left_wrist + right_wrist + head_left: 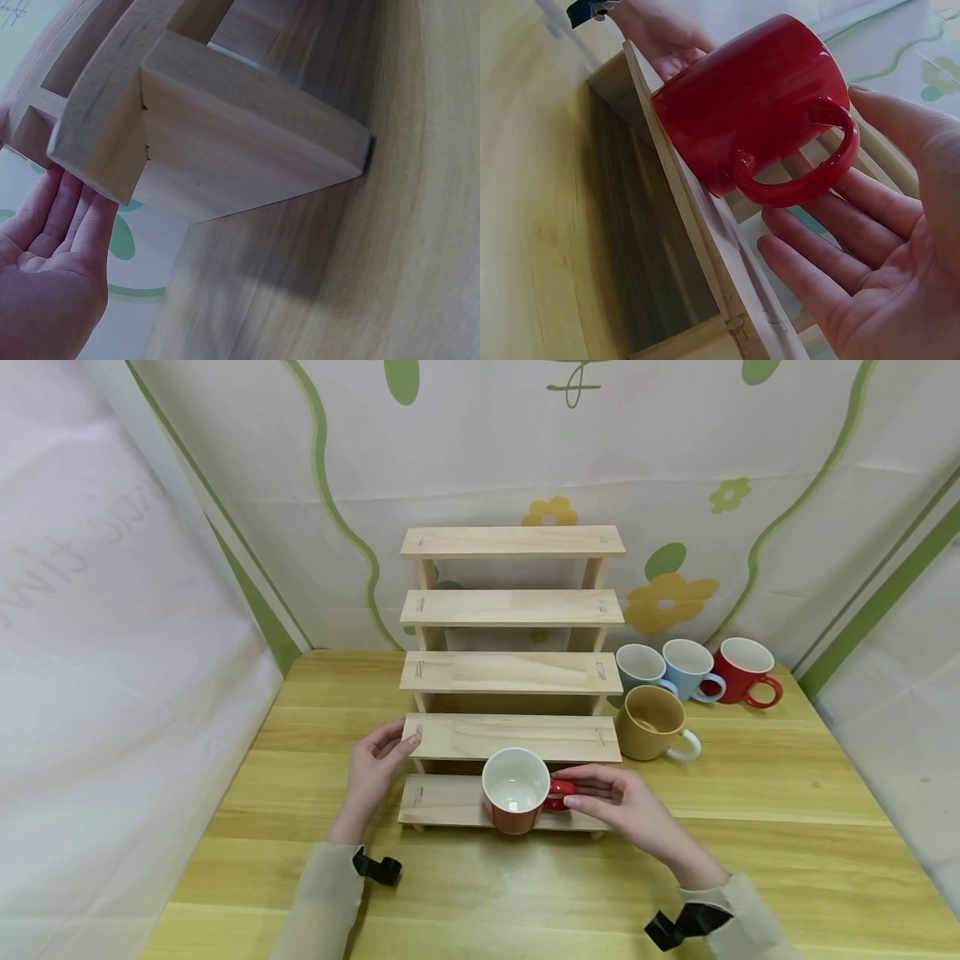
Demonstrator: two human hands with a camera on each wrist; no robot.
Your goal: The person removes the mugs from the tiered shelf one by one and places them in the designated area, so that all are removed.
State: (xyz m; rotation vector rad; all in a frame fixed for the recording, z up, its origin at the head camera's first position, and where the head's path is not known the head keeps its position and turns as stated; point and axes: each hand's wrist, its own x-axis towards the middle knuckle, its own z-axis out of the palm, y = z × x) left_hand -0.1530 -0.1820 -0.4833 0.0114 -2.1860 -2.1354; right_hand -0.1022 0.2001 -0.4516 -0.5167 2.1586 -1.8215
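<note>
A red mug (514,793) with a white inside stands on the lowest board (442,800) of a stepped wooden rack (512,672), its handle (810,184) toward the right. At that handle is my right hand (626,802), fingers nearly straight and spread beside it, with the thumb tip close to the rim in the right wrist view. My left hand (375,768) grips the left end of the second board (510,737) from the bottom, thumb on top. In the left wrist view its fingers (56,210) lie against the board's edge.
Right of the rack stand a tan mug (649,723) with a white handle, two light blue mugs (686,668) and another red mug (742,670). The rack stands on a wood-grain table (330,710), before a white cloth backdrop (465,443) with printed flowers.
</note>
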